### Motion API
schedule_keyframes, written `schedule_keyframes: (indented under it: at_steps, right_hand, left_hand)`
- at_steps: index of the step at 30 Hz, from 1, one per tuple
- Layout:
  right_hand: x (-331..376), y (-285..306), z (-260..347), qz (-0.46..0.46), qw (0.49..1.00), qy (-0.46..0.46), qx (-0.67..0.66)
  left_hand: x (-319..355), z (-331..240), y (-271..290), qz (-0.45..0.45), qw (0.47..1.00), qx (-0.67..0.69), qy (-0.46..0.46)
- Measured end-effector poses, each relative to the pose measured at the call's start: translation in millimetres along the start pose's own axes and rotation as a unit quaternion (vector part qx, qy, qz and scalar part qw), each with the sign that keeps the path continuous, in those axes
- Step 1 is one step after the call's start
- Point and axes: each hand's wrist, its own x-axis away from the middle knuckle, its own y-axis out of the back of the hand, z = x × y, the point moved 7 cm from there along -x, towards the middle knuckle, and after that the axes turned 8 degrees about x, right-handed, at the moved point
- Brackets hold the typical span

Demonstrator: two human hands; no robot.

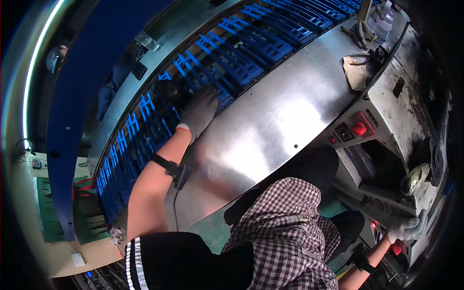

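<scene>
My left hand (200, 115), in a grey knit glove with an orange cuff, reaches over the near edge of a long row of blue slatted carriers (241, 55). Its fingers run into shadow beside a dark gap in the row, so their grip is hidden. Low on the right, my right hand (407, 229) wears a similar glove. Its fingers look stretched out along the side of the grey machine housing (382, 113), with nothing seen in them. Each wrist has a black strap; a small box and cable hang from the left one.
A shiny metal tabletop (270, 130) curves along the row. Pliers (360, 59), a brown paper piece (355, 73) and a clear bottle (383, 21) lie at its far right. A red switch (358, 128) sits on the housing. Another person (55, 59) is at far left.
</scene>
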Motion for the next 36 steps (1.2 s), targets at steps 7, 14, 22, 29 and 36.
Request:
schedule_keyframes:
  at_steps: [7,14,22,29,36]
  right_hand:
    - [6,1,-18,-0.030,0.999,0.037,0.026]
    - [12,-2,-23,-0.021,1.000,0.013,0.000]
    - [15,0,-28,-0.032,0.999,0.037,0.018]
    - [7,-3,-6,-0.034,0.999,0.015,0.012]
    - [9,5,-11,-0.035,0.996,0.057,0.064]
  left_hand:
    - [7,1,1,-0.079,0.994,-0.027,-0.070]
    - [-47,6,3,-0.098,0.995,-0.003,-0.029]
    - [-86,37,-4,0.071,0.978,0.153,0.122]
    - [-94,54,-21,0.038,0.995,0.061,0.075]
    - [-77,46,-5,0.039,0.982,0.119,0.138]
